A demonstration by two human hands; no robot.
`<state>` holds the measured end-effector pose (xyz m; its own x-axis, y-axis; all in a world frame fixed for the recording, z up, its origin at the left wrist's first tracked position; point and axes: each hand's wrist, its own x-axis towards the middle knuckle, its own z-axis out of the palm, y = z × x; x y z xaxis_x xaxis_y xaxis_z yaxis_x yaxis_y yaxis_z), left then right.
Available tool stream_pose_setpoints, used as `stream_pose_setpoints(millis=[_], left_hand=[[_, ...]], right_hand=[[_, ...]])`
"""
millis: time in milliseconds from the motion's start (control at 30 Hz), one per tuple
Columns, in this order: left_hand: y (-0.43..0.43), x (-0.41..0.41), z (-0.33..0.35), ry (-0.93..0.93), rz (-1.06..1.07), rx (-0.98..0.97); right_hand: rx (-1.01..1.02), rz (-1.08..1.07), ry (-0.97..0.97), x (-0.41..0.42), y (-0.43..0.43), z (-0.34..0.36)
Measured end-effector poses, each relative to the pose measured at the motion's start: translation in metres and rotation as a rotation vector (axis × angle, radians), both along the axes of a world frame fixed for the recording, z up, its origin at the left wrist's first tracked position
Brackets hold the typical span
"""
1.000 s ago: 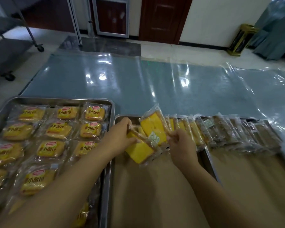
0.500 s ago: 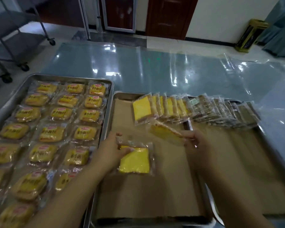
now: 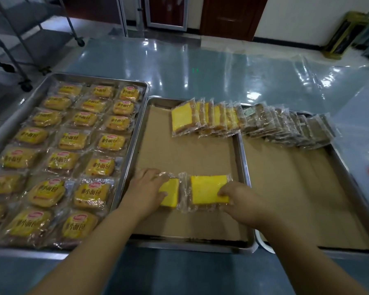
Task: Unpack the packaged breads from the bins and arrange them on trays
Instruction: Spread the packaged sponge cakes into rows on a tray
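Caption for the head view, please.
Left hand and right hand hold two wrapped yellow cake slices side by side on the paper-lined middle tray.

Our left hand (image 3: 146,188) and right hand (image 3: 241,195) have come from the far end of the middle tray (image 3: 192,244) to its near half. The left packet (image 3: 170,194) and right packet (image 3: 209,189), earlier held raised, now lie flat there, side by side.

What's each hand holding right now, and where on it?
Left hand grips the left cake packet by its left end. Right hand touches the right cake packet at its near right corner; grip unclear.
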<state>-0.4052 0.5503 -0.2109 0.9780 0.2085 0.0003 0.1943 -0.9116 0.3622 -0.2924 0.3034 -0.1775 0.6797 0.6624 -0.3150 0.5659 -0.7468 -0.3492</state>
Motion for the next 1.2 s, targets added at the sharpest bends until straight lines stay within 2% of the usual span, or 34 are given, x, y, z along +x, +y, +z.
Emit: stream_pose_setpoints(millis=[100, 200, 433, 733, 1000, 1200], left_hand=[[-0.007, -0.005, -0.007, 0.082, -0.019, 0.037], [-0.013, -0.013, -0.011, 0.116, -0.008, 0.036], [-0.021, -0.046, -0.005, 0.097, -0.024, -0.034], [-0.03, -0.074, 0.002, 0.036, 0.043, -0.077], [-0.007, -0.038, 0.018, -0.014, 0.02, -0.08], [0.033, 0.037, 0.024, 0.031, -0.086, -0.033]], right_hand=[[0.107, 0.003, -0.086, 0.0, 0.02, -0.006], [-0.025, 0.085, -0.121, -0.001, 0.028, -0.021], [-0.022, 0.093, -0.202, -0.024, -0.005, -0.034], [-0.059, 0.129, -0.206, -0.044, -0.027, -0.021], [0.174, 0.011, -0.196, -0.002, 0.005, 0.003], [0.211, -0.105, -0.214, 0.054, 0.05, 0.02]])
